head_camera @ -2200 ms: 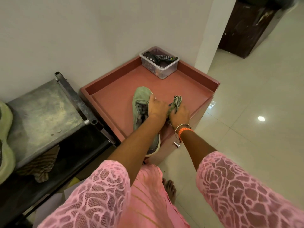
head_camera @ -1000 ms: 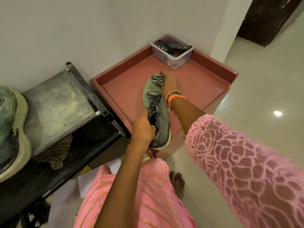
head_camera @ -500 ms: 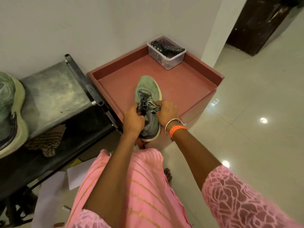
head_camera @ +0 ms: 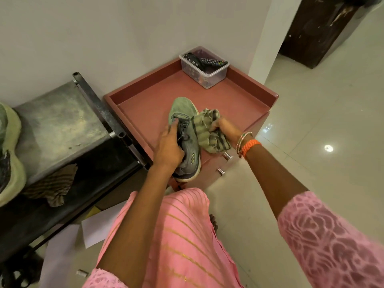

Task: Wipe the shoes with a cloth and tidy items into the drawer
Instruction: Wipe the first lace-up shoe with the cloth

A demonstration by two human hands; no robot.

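Observation:
A grey-green sneaker (head_camera: 187,129) lies toe-away on the red-brown cabinet top (head_camera: 234,100), its heel over the front edge. My left hand (head_camera: 169,148) grips the shoe at its laces and collar. My right hand (head_camera: 223,127) holds a bunched striped cloth (head_camera: 209,129) against the shoe's right side. Two drawer knobs (head_camera: 226,156) show on the cabinet front below the cloth. A second pale green shoe (head_camera: 9,154) sits at the far left on the metal bench.
A clear plastic box (head_camera: 204,68) with remotes stands at the cabinet's back corner. A dark metal bench (head_camera: 60,113) adjoins on the left, with another striped rag (head_camera: 52,186) hanging on it. White papers (head_camera: 95,227) lie on the tiled floor.
My right hand with the cloth has moved from the shoe's laces out to its right side, and the cloth now shows unfurled. My left hand has shifted forward along the laces.

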